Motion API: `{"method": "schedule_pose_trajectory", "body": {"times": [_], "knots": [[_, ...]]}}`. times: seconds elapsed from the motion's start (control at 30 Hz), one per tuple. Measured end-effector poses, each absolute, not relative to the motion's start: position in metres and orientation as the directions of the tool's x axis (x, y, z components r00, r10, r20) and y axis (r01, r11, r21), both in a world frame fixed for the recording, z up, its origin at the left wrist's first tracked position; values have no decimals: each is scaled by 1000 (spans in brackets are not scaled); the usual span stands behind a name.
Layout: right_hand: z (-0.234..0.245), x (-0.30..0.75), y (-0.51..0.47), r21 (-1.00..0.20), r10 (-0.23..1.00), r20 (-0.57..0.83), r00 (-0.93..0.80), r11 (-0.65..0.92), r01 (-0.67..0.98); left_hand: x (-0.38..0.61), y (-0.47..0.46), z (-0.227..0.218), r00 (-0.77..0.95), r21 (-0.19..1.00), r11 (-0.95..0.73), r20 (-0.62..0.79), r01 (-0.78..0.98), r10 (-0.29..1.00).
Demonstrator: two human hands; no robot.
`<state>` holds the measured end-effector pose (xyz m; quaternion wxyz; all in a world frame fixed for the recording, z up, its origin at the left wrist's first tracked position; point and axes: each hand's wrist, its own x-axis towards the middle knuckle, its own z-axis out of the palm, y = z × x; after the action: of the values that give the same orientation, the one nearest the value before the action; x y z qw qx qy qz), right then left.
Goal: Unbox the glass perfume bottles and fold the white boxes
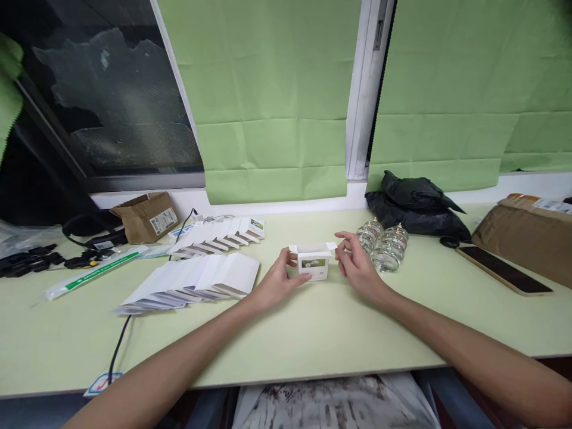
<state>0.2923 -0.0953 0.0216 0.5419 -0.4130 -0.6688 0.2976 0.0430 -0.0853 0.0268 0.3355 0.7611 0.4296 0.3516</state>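
A small white carton (319, 273) with a green flower picture on its front stands upright on the table, its top open and side flaps folded out. My left hand (282, 275) is closed around its left side, thumb across the front and fingers behind. My right hand (356, 267) is beside the right flap, fingers bent but apart, with nothing visible in them. Whether a fingertip touches that flap I cannot tell. Just right of this hand, glass bottles with gold-coloured tips (386, 257) stand in two close rows.
Two rows of flat white cartons (192, 280) overlap at left, near a brown cardboard box (149, 219) and black cable (120, 345). At right are a black plastic bag (413, 208), a phone (503, 269) and a larger cardboard box (529, 235). Green curtains (277, 107) hang behind.
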Motion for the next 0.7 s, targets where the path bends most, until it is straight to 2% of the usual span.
{"method": "schedule_pose_trajectory", "body": {"times": [0.2, 0.33, 0.7], "knots": [[17, 293, -91, -836, 890, 431, -147, 456, 306, 43, -84, 26, 344, 790, -416, 276, 451, 897], [13, 292, -89, -862, 902, 370, -224, 423, 279, 43, -83, 27, 345, 780, -436, 299, 449, 890], [16, 290, -92, -842, 880, 375, -292, 455, 288, 48, -80, 23, 342, 780, -457, 328, 428, 880]]}}
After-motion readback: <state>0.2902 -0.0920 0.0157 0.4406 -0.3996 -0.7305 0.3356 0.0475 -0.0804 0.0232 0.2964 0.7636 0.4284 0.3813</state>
